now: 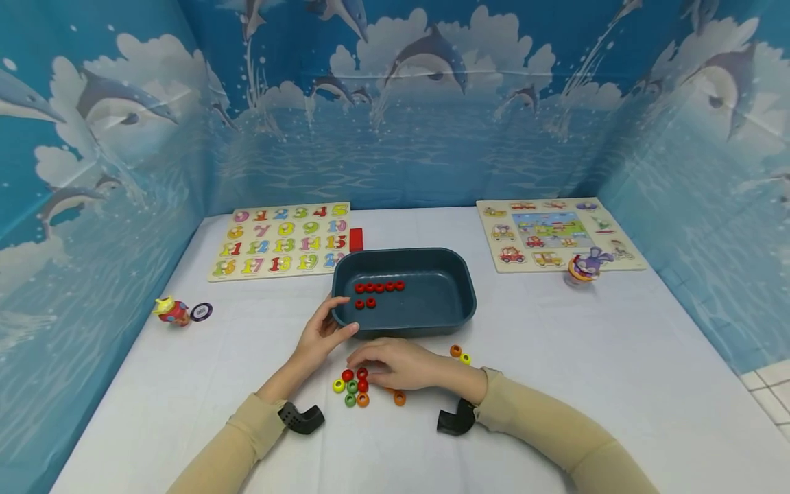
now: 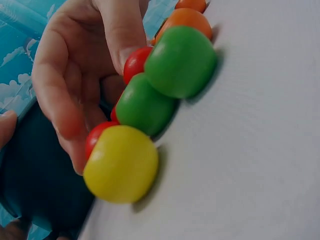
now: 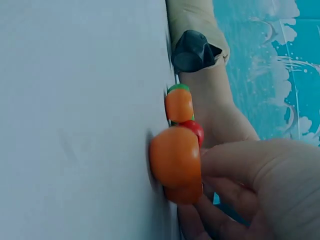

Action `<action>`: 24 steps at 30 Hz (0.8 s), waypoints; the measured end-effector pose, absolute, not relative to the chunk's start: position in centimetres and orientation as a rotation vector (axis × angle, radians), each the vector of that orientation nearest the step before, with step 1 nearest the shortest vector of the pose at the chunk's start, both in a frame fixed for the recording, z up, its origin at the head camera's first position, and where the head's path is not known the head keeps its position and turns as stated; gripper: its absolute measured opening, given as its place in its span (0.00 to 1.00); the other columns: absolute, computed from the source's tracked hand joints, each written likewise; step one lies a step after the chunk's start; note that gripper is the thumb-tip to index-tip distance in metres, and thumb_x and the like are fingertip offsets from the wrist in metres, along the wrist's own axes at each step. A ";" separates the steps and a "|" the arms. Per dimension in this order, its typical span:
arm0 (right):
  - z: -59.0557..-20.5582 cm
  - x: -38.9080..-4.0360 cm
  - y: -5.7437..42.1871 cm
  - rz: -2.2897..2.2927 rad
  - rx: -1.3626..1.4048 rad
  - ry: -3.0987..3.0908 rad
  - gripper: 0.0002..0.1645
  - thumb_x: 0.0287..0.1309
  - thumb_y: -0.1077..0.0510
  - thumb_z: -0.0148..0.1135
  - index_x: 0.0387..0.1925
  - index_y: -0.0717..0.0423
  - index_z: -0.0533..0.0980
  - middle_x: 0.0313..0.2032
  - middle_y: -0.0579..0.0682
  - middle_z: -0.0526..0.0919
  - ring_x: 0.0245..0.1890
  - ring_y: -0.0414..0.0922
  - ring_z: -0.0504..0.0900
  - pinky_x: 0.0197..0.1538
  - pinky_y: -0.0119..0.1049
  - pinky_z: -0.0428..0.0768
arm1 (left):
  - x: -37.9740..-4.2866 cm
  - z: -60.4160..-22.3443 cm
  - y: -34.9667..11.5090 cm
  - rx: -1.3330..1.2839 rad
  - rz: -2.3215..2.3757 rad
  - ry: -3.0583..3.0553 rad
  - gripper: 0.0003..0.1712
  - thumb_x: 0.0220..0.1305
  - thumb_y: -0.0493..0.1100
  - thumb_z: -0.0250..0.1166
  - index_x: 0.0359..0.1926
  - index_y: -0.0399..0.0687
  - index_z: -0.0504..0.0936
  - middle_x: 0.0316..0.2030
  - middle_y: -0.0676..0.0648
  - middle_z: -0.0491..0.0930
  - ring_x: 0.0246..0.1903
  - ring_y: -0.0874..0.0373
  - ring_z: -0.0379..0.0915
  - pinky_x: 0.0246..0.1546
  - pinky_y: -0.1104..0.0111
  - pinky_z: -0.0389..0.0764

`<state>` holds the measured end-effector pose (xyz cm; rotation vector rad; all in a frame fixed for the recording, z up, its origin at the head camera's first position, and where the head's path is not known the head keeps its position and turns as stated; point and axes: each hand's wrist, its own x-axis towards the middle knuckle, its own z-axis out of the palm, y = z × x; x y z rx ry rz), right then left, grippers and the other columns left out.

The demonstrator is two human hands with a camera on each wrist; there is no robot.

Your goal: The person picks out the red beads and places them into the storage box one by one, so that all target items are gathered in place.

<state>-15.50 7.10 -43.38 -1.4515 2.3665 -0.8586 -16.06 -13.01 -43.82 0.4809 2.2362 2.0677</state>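
Observation:
A dark blue-grey tray point(image 1: 426, 329) holds several red beads point(image 1: 379, 287) in two rows at its left. My left hand point(image 1: 317, 339) holds its front left corner, index finger at the left rim and thumb at the front wall. Just in front, my right hand point(image 1: 401, 363) reaches over a bead cluster, thumb and fingers spread around the red beads point(image 1: 348, 375). In the left wrist view, the thumb tip is right at one red bead point(image 2: 136, 64). Green beads point(image 2: 181, 62), a yellow bead point(image 2: 121, 164) and orange beads point(image 3: 175, 156) lie close by.
An orange bead point(image 1: 455, 350) and a yellow bead point(image 1: 465, 358) lie beyond the right wrist. Behind the tray are a number board point(image 1: 280, 240), a red block point(image 1: 356, 240) and a picture puzzle point(image 1: 555, 233). Small toys stand left point(image 1: 173, 311) and right point(image 1: 586, 266).

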 end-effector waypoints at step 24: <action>-33.5 -19.9 10.1 -0.959 -1.432 2.301 0.14 0.50 0.56 0.64 0.42 0.45 0.77 0.38 0.37 0.77 0.36 0.37 0.75 0.39 0.33 0.77 | -15.8 -43.6 -13.0 0.460 2.038 2.271 0.29 0.57 0.38 0.62 0.59 0.38 0.63 0.67 0.39 0.41 0.63 0.47 0.47 0.59 0.58 0.56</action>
